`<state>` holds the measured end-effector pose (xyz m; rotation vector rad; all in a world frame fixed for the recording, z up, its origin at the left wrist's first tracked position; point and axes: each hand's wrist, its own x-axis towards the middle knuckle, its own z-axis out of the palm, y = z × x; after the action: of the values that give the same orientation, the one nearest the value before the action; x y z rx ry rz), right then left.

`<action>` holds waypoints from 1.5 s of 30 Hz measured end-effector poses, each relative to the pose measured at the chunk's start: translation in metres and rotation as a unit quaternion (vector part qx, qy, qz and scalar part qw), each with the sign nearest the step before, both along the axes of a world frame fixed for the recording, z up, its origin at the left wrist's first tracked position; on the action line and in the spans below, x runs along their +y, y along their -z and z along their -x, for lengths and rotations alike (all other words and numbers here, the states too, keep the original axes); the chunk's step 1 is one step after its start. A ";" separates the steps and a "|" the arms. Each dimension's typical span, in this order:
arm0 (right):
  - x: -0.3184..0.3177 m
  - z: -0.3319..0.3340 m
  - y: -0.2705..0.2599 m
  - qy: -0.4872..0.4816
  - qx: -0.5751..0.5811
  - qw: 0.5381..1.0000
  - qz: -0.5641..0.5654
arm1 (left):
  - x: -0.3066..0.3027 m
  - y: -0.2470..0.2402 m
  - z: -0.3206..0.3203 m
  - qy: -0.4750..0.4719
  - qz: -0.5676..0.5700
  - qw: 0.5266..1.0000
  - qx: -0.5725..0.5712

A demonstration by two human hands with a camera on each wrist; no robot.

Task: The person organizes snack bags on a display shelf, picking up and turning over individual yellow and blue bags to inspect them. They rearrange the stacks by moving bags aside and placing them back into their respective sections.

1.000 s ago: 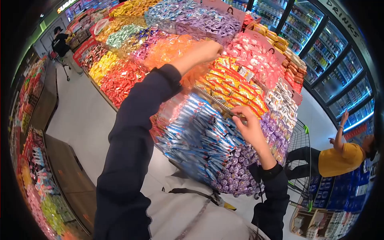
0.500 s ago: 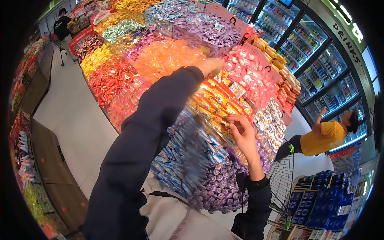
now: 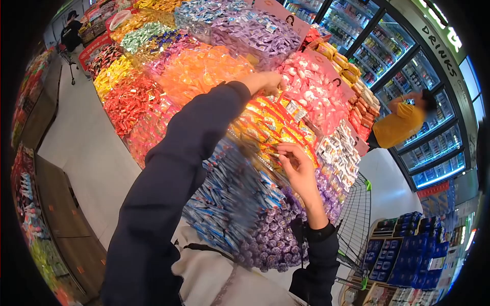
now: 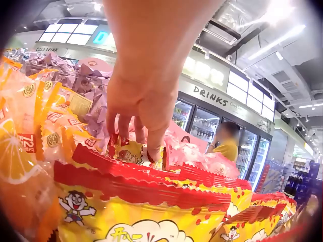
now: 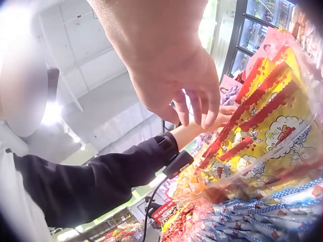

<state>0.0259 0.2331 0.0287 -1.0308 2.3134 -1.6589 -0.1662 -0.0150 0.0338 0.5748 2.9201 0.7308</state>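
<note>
My left hand (image 3: 266,83) reaches far over the candy display, fingers pointing down into the back of a bin of yellow-and-red snack packets (image 3: 270,120). In the left wrist view its thumb and fingers pinch a small yellow packet (image 4: 132,152) standing behind larger ones. My right hand (image 3: 300,171) hovers at the near edge of the same bin, over the clear divider (image 3: 263,162). Its fingers hang loosely bent in the right wrist view, with nothing between them, beside the upright packets (image 5: 272,126).
Blue-and-white wrapped sticks (image 3: 204,204) and purple round candies (image 3: 268,242) lie nearest me. Orange candies (image 3: 204,66) and pink packets (image 3: 311,81) flank the bin. A wire cart (image 3: 354,219) stands at right; a person in yellow (image 3: 400,125) is by the drink fridges (image 3: 393,56).
My left hand stays over the back of the yellow packets as its fingers dip lower. The right hand keeps near the bin edge. The view shifts; the person in yellow moves toward the fridges.
</note>
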 end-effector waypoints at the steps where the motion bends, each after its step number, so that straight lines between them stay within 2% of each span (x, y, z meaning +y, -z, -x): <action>1: -0.001 -0.001 0.000 -0.003 -0.001 1.000 0.003 | 0.002 0.000 0.000 -0.014 0.018 1.000 0.012; 6: -0.001 -0.006 -0.001 -0.007 0.001 1.000 0.007 | 0.007 -0.002 0.007 -0.047 0.122 0.986 0.101; 9: 0.004 0.002 0.011 -0.006 -0.016 0.999 0.029 | 0.004 -0.016 0.003 -0.069 -0.023 0.981 0.182; 12: 0.005 0.003 0.006 0.023 -0.148 0.984 0.098 | 0.013 -0.059 -0.037 -0.071 -0.157 0.952 0.252; 13: 0.007 0.006 0.005 0.016 -0.159 0.981 0.108 | 0.018 -0.070 -0.058 -0.069 -0.201 0.939 0.269; 16: 0.000 -0.003 -0.006 0.049 -0.133 0.969 0.201 | 0.031 -0.081 -0.124 -0.091 -0.391 0.906 0.131; 18: -0.006 -0.014 -0.019 0.035 -0.173 0.957 0.231 | 0.038 -0.071 -0.164 -0.097 -0.426 0.892 0.117; 20: -0.012 -0.028 -0.027 -0.002 -0.223 0.935 0.275 | 0.050 -0.054 -0.200 -0.073 -0.564 0.822 0.029; 23: -0.019 -0.045 -0.027 -0.046 -0.260 0.928 0.263 | 0.055 -0.036 -0.244 -0.073 -0.610 0.785 -0.080; 26: -0.022 -0.055 -0.018 -0.047 -0.291 0.930 0.218 | 0.052 -0.016 -0.262 -0.109 -0.561 0.815 -0.101; 27: -0.022 -0.055 -0.013 -0.046 -0.293 0.934 0.198 | 0.053 -0.007 -0.263 -0.104 -0.561 0.817 -0.080; 30: -0.022 -0.055 0.002 -0.037 -0.297 0.941 0.156 | 0.050 0.002 -0.271 -0.141 -0.559 0.808 -0.119; 34: -0.020 -0.058 0.009 -0.043 -0.327 0.936 0.126 | 0.049 0.016 -0.279 -0.174 -0.602 0.762 -0.165; 40: -0.018 -0.063 0.019 -0.042 -0.363 0.927 0.088 | 0.047 0.028 -0.288 -0.178 -0.611 0.747 -0.194; 45: -0.020 -0.069 0.018 -0.047 -0.368 0.925 0.086 | 0.043 0.026 -0.298 -0.174 -0.638 0.709 -0.246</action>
<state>0.0946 0.2127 0.0104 -0.4014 1.6250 -1.8157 0.1317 0.0283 0.0074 -0.1977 1.6135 2.4490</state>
